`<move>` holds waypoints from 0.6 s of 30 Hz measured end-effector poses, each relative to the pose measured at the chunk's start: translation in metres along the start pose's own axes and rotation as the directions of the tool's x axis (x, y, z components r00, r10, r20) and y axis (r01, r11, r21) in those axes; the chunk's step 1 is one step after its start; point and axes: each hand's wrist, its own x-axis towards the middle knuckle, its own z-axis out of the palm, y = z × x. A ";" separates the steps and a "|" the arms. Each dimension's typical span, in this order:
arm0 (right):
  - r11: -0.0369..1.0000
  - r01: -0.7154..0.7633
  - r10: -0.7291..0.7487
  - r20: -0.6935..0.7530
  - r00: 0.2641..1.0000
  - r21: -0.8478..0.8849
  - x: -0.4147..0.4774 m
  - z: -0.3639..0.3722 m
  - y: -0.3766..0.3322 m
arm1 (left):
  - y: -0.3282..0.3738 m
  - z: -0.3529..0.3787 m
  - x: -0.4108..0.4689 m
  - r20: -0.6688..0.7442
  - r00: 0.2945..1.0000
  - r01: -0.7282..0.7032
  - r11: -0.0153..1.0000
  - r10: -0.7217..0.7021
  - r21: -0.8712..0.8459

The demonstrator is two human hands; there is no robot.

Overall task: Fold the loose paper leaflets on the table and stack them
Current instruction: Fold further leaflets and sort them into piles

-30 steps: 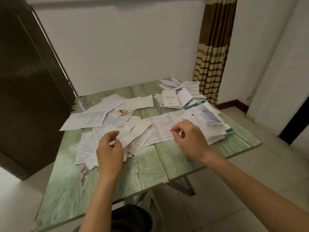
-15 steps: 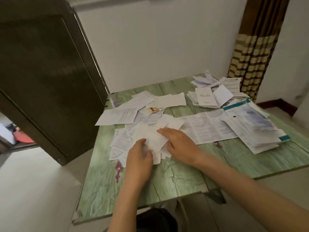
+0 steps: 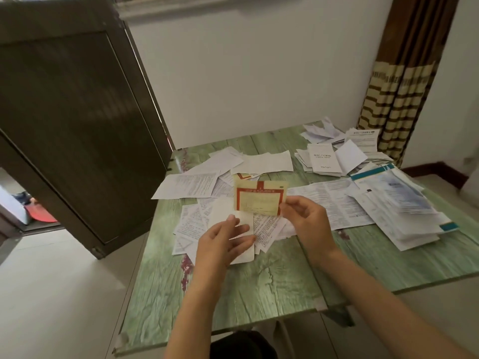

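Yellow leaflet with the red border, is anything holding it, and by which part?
Yes. The right hand pinches the yellow leaflet by its lower right corner, holding it up over the other papers.
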 end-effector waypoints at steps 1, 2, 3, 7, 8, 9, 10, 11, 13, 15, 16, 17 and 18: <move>0.994 -0.063 0.062 0.010 0.998 0.090 0.001 -0.001 -0.003 | -0.001 0.000 -0.001 0.033 0.999 0.012 1.000 -0.012 -0.004; 0.977 -0.125 0.120 0.041 0.992 0.171 0.002 -0.003 -0.005 | -0.002 0.000 -0.001 0.061 0.998 0.018 1.000 -0.018 0.002; 0.952 -0.188 0.173 0.085 0.981 0.242 0.003 -0.004 -0.007 | -0.002 0.000 -0.002 0.088 0.996 0.026 1.000 -0.027 0.006; 0.870 -0.349 0.268 0.261 0.927 0.349 0.007 -0.010 -0.009 | -0.002 0.001 -0.003 0.193 0.980 0.051 0.999 -0.052 0.012; 0.868 -0.363 0.272 0.287 0.918 0.338 0.008 -0.011 -0.008 | -0.002 0.002 -0.003 0.214 0.975 0.058 0.998 -0.059 0.011; 0.870 -0.373 0.275 0.310 0.910 0.323 0.008 -0.011 -0.006 | -0.002 0.004 -0.004 0.231 0.971 0.064 0.998 -0.064 0.008; 0.873 -0.379 0.276 0.330 0.903 0.306 0.008 -0.011 -0.005 | -0.003 0.006 -0.004 0.239 0.969 0.068 0.998 -0.065 -0.003; 0.875 -0.384 0.277 0.347 0.896 0.293 0.008 -0.010 -0.004 | -0.004 0.008 -0.005 0.239 0.969 0.072 0.997 -0.065 -0.021; 0.868 -0.394 0.277 0.367 0.888 0.300 0.009 -0.011 -0.002 | -0.006 0.009 -0.004 0.213 0.976 0.061 0.998 -0.052 -0.032; 0.857 -0.404 0.286 0.356 0.890 0.321 0.010 -0.014 -0.002 | -0.005 0.007 -0.003 0.155 0.988 0.009 1.000 -0.011 0.015; 0.853 -0.409 0.295 0.348 0.890 0.323 0.011 -0.014 -0.001 | -0.004 0.003 -0.003 0.123 0.992 -0.024 0.998 0.017 0.060; 0.851 -0.411 0.303 0.335 0.892 0.326 0.012 -0.014 -0.002 | -0.002 0.002 -0.003 0.116 0.992 -0.059 0.992 0.045 0.115; 0.856 -0.410 0.310 0.320 0.895 0.316 0.012 -0.015 -0.001 | -0.001 0.002 -0.004 0.125 0.990 -0.093 0.982 0.073 0.166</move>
